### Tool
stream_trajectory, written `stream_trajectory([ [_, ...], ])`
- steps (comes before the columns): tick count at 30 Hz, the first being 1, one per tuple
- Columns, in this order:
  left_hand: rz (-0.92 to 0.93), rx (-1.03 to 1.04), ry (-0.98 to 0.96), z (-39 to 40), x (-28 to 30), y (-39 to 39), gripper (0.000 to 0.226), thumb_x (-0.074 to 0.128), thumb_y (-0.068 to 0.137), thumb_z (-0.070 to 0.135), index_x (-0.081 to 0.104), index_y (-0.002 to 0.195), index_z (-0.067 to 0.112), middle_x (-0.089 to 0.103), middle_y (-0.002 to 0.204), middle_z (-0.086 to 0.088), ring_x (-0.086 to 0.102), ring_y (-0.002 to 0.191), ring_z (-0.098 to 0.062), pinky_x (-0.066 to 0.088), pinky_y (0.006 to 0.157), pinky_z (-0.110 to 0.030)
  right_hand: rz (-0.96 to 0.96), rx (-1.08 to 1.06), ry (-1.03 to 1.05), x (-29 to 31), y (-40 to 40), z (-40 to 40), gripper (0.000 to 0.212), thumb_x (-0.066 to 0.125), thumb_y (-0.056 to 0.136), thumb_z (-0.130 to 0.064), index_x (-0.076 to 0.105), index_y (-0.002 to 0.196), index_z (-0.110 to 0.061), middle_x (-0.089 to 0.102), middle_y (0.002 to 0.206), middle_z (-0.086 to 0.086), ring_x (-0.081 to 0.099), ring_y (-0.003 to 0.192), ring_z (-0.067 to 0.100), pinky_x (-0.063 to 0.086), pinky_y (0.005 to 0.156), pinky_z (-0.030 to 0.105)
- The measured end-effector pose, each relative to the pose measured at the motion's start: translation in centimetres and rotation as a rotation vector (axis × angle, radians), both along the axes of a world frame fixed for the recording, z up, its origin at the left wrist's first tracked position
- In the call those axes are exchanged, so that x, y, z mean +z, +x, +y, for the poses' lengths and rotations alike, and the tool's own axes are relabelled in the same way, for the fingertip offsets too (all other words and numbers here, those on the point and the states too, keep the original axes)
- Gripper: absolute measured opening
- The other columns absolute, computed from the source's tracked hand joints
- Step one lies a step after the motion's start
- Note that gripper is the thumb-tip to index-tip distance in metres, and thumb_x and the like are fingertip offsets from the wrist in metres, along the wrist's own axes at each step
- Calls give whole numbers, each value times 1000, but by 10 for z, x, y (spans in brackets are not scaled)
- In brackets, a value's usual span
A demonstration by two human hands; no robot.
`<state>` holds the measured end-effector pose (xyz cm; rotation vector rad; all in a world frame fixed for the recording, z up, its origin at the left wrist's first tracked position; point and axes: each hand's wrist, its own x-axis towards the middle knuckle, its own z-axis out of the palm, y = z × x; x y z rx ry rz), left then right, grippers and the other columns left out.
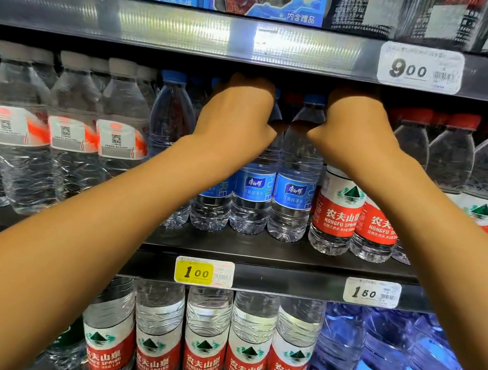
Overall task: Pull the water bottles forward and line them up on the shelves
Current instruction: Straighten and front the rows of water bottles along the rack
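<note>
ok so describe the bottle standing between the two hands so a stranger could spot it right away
Start at the middle shelf, above the yellow 1.00 price tag. Among the clear plastic blue-labelled bottles there, take the rightmost front one, between the left hand and the right hand. Its cap is blue, while the neighbour on its right, a clear red-labelled bottle, has a mountain logo.

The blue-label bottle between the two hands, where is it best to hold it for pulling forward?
Probably the neck of the blue-label bottle, just under its cap, from the front. Neighbours press both sides of its body, while the narrow neck stands free below the upper shelf.
</note>
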<state>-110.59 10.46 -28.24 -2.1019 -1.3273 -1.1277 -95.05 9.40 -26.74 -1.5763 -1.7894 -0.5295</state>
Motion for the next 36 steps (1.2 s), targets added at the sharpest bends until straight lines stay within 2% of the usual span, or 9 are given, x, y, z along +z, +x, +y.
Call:
stream_trajectory([
  [3,-8,-12,-7,-8,-1,-6,53,67,83,32,24,57,18,27,55,-2,33,54,-32,19,48,-32,5,-16,-4,-1,-2,-4,44,68,85,-40,61,112,-7,61,109,19,59,98,39,47,74,34],
  [6,-86,-1,7,-18,-1,-17,50,65,81,36,25,58,17,29,55,0,36,62,-31,23,57,-34,8,-15,30,-2,-2,-9,32,67,83,-33,61,96,-4,59,92,17,59,88,39,43,66,32],
  [10,-243,-40,32,-20,-1,-45,34,60,78,40,58,75,6,58,71,-10,55,77,-30,38,65,-38,62,20,61,-2,-4,-17,36,67,79,-38,54,71,-6,49,65,10,52,67,33,29,52,28],
  [13,-293,-31,49,-25,-6,-61,36,61,78,38,65,86,3,67,81,-11,62,80,-28,47,72,-42,128,36,45,-9,-7,-23,45,66,79,-43,36,62,-14,41,66,8,49,70,33,32,59,35],
  [17,-360,-68,6,-33,-22,-80,27,68,82,34,65,92,9,71,86,0,67,83,-19,52,78,-32,150,95,87,-22,-4,-28,44,66,82,-49,58,97,-8,58,95,17,56,94,38,43,71,39],
  [20,-461,-102,-45,-43,-38,-96,28,70,83,33,68,102,12,73,94,4,70,88,-9,57,85,-36,176,164,119,-35,-3,-35,53,67,84,-51,60,118,-10,61,109,15,54,105,33,42,81,36],
  [27,-670,35,-164,-115,-112,-152,43,71,81,55,67,113,27,72,101,15,68,95,2,54,87,-24,496,621,-60,-84,-30,-67,48,74,80,-48,63,123,-30,68,109,-19,63,103,-6,49,95,17],
  [32,-873,77,-248,-172,-181,-177,27,73,83,36,69,109,29,74,100,13,70,95,-4,53,83,-13,793,840,-279,-139,-66,-87,47,77,71,-45,66,115,-31,73,107,-12,68,104,5,53,93,34],
  [36,-1048,89,-266,-208,-215,-204,27,72,83,39,72,107,28,76,101,5,71,99,-12,54,86,-18,845,942,-389,-179,-91,-107,47,77,74,-42,65,118,-32,72,113,-9,69,106,12,55,88,25],
])
